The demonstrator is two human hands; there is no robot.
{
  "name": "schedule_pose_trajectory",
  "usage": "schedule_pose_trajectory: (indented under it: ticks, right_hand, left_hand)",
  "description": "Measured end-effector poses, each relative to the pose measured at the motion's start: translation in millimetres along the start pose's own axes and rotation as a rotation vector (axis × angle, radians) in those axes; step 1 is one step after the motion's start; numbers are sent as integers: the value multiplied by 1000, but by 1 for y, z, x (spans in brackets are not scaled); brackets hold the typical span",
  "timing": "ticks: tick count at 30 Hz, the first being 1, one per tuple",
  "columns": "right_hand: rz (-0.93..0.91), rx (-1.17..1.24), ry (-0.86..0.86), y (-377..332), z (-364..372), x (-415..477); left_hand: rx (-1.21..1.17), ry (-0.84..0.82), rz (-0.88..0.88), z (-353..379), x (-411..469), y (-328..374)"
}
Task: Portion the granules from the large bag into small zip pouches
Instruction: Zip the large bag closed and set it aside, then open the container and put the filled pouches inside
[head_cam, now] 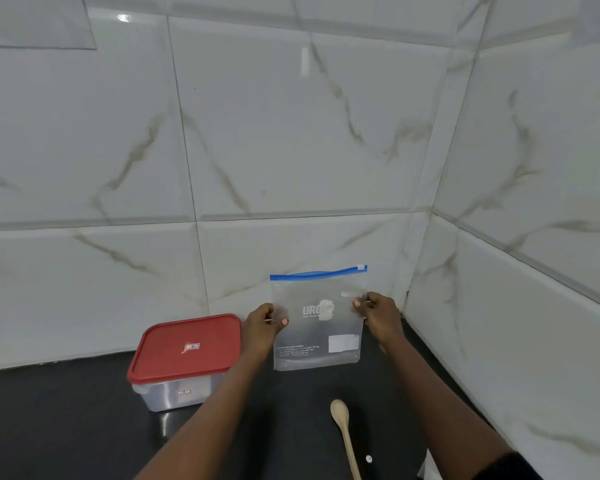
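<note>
Pale wooden spoon [342, 432] at 6 o'clock on black surface [66, 427]. Both hands, left hand [264, 323] and right hand [378, 315], pinch upright clear blue-zip plastic pouch [317, 327] at centre; red-lidded clear plastic box [184, 358] at 9. Limp pouch may fold, spilling granules.

White letters "URO" read on clear zip pouch [317, 320]; smaller print below illegible. Label on red lid [187, 344] unreadable.

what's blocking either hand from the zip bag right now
Nothing visible: the left hand and right hand already pinch the zip bag by its side edges, upright above the counter.
</note>
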State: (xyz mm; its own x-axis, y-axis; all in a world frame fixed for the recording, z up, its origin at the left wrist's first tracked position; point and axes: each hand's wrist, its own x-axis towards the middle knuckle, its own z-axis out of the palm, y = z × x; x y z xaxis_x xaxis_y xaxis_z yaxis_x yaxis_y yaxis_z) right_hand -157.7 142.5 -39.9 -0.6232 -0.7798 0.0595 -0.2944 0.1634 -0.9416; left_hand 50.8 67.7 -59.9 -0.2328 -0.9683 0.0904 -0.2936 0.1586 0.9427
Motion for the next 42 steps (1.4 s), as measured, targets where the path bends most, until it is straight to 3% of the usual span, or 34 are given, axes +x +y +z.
schedule_pose_trajectory:
  ticks: [7, 18, 24, 26, 29, 32, 34, 37, 42]
  right_hand:
    - [31, -87, 17, 25, 11, 48]
    - [112, 22, 153, 30, 39, 51]
    - [-85, -240, 347, 12, 68, 18]
    - [-164, -278, 283, 3, 89, -1]
    - [-141, -220, 33, -18, 127, -30]
    - [-53, -347, -320, -39, 160, -55]
    - [56, -303, -483, -47, 177, -72]
    - [148, -247, -465, -45, 190, -88]
    - [183, -260, -297, -45, 170, -115]
  left_hand:
    - [103, 15, -33, 35, 38, -18]
    - [-62, 9, -106, 46, 45, -27]
    - [-9, 82, 42, 15, 33, -19]
    - [60, 171, 81, -9, 33, -25]
    - [242, 353, 32, -52, 37, -35]
    - [631, 423, -355, -96, 39, -44]
    - [596, 366, -615, -120, 29, -48]
    - [533, 273, -673, -141, 20, -63]
    - [449, 178, -557, -152, 3, -72]
